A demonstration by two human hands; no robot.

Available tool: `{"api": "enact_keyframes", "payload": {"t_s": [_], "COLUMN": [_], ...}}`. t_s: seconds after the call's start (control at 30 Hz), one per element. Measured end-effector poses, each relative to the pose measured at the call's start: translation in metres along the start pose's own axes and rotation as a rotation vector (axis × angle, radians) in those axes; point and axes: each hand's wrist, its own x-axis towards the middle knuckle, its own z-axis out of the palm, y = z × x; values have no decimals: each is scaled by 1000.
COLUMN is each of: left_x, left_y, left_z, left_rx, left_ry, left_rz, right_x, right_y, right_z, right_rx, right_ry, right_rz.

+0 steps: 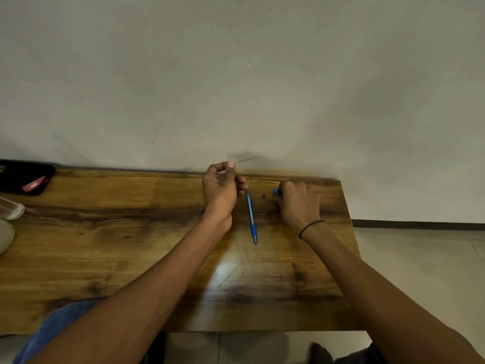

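Ok, from my end: left hand (221,189) pinches a thin refill rod (246,160) between thumb and forefinger, raised over the table's far edge, with the free end pointing to 2 o'clock. Right hand (299,203) rests on the wood at 3 o'clock of the left, fingers curled on a small blue part (276,191); I can't tell what it is. Blue pen barrel (251,219) lies flat between the hands, tip towards 6 o'clock. Small dark piece (263,196) sits near its top end at 1 o'clock, clear of both hands.

My read on handling: the rod is near weightless, springy and easily bent, so pinch it close to the end and feed it straight. The barrel is light, smooth plastic and will roll; take it mid-body. The dark piece is tiny and easy to flick off.

Wooden table (105,245) is glossy, with glare at 6 o'clock of the barrel. Black case (23,177) at far 9 o'clock. Plain wall (236,74) behind, pale floor (420,258) at 4 o'clock.
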Motion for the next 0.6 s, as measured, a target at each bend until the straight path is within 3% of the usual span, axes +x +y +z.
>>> {"api": "enact_keyframes", "payload": {"t_s": [0.23,0.33,0.43,0.53,0.6], "left_x": [-3,-4,-5,-6,-7], "left_y": [1,0,-1,-3,-3], "left_z": [-1,0,2,4,4], "left_rx": [27,32,7,-48,-97], "left_ry": [-25,-37,-61,-118,-154], "left_rz": [-1,-7,-41,-97,-136], "right_x": [2,5,8,9,6], "right_y": [0,1,-4,-16,-24], "right_z": [4,-4,-15,-25,-27], "right_rx": [17,136,554,1125,1371], "right_ry": [16,110,169,64,-11], "right_rz": [13,12,10,72,85]}}
